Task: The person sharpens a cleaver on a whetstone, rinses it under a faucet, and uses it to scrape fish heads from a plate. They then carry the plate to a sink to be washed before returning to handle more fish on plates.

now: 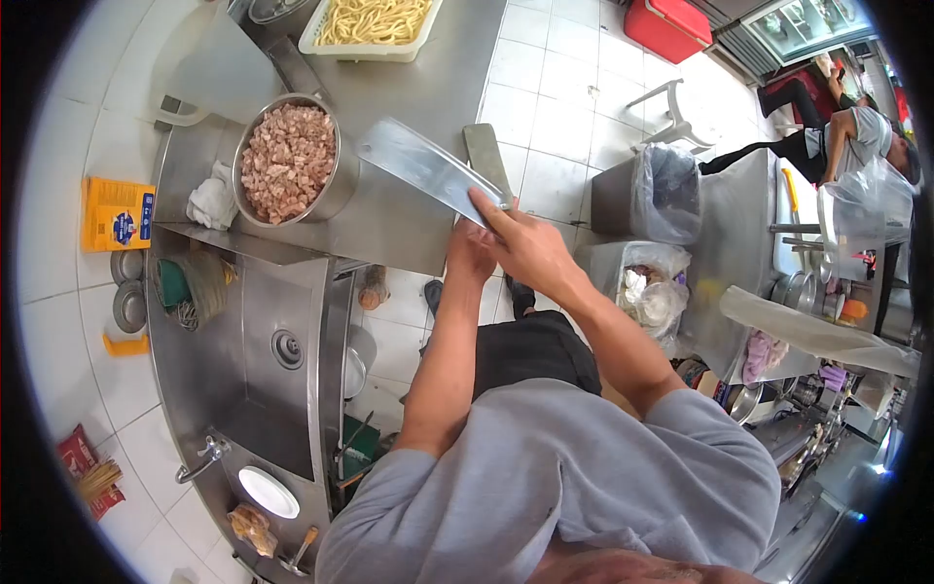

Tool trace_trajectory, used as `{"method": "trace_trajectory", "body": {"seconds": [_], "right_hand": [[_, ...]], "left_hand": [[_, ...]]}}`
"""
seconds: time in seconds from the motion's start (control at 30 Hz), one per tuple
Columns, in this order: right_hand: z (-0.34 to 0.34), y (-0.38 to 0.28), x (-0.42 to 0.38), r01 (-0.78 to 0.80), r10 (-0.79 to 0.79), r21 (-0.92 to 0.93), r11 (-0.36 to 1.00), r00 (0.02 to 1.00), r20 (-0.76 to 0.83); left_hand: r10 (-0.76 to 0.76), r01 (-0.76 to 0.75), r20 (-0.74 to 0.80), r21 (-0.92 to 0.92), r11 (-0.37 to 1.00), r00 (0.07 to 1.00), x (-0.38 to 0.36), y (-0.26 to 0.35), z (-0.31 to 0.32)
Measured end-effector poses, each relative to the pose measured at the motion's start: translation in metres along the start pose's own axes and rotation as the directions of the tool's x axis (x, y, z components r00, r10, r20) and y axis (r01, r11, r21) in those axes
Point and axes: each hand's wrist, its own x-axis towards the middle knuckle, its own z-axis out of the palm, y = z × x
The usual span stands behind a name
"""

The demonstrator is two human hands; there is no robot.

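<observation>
A wide metal blade (418, 167) points up and to the left over the steel counter (399, 229). My right hand (530, 248) is closed round its handle end, the thumb lying along the blade. Close beside it, my left hand (471, 249) is partly covered by the right, and its fingers are mostly hidden. A flat grey bar (486, 161), like a sharpening stone, lies at the counter's edge just beyond my hands. To the left stands a round metal pot (342, 165) filled with chopped pinkish meat (287, 164).
Noodles fill a white basket (311, 44) at the far edge. A plastic jug (209, 73) and white cloth (212, 198) are near the pot. The sink (263, 389) lies at left. Bins (618, 200) stand at right; another person (827, 141) is farther off.
</observation>
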Motion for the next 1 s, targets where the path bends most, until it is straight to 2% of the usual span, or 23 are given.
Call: {"method": "trace_trajectory", "body": {"seconds": [0.03,0.1,0.2,0.27,0.33,0.4,0.63,0.8,0.9,0.97,1.0], "right_hand": [[-0.011,-0.003,-0.012,-0.025,0.025,0.036,0.999,1.0,-0.001],[-0.027,0.01,-0.05,-0.076,0.077,-0.033,0.997,0.997,0.018],[-0.038,0.03,-0.105,-0.142,0.146,-0.111,0.984,0.989,0.029],[-0.035,0.038,-0.125,-0.191,0.203,-0.153,0.97,0.977,0.068],[-0.03,0.042,-0.13,-0.239,0.261,-0.195,0.951,0.96,0.099],[-0.023,0.042,-0.126,-0.228,0.248,-0.177,0.957,0.964,0.098],[-0.001,0.032,-0.08,-0.154,0.158,-0.049,0.987,0.984,0.083],[0.014,0.02,-0.044,-0.122,0.126,-0.055,0.991,0.989,0.08],[0.02,0.011,-0.023,-0.115,0.119,-0.044,0.992,0.989,0.086],[0.026,0.006,-0.01,-0.12,0.124,-0.042,0.992,0.988,0.096],[0.03,0.005,-0.004,-0.074,0.074,-0.015,0.997,0.996,0.048]], "left_hand": [[0.023,-0.026,-0.136,-0.018,1.0,0.99,0.001,0.001,0.004],[0.086,-0.078,0.094,-0.088,0.993,0.992,-0.006,0.006,-0.003],[0.169,-0.169,0.082,0.0,0.986,0.982,-0.004,0.0,-0.005],[0.083,-0.083,-0.01,-0.005,0.997,0.997,-0.004,0.005,-0.001],[0.077,-0.078,0.02,0.028,0.997,0.997,-0.002,0.008,0.009],[0.064,-0.068,0.056,0.064,0.996,0.996,-0.002,0.008,0.015],[0.054,-0.054,0.016,0.052,0.997,0.998,-0.004,0.008,0.013],[0.085,-0.086,0.044,0.026,0.996,0.995,-0.005,0.006,0.009],[0.09,-0.09,0.018,0.026,0.996,0.996,-0.008,0.006,0.015],[0.026,-0.022,-0.067,0.06,0.998,0.997,-0.012,0.006,0.019],[0.025,-0.026,0.013,0.128,0.991,1.0,-0.011,0.007,0.013]]}}
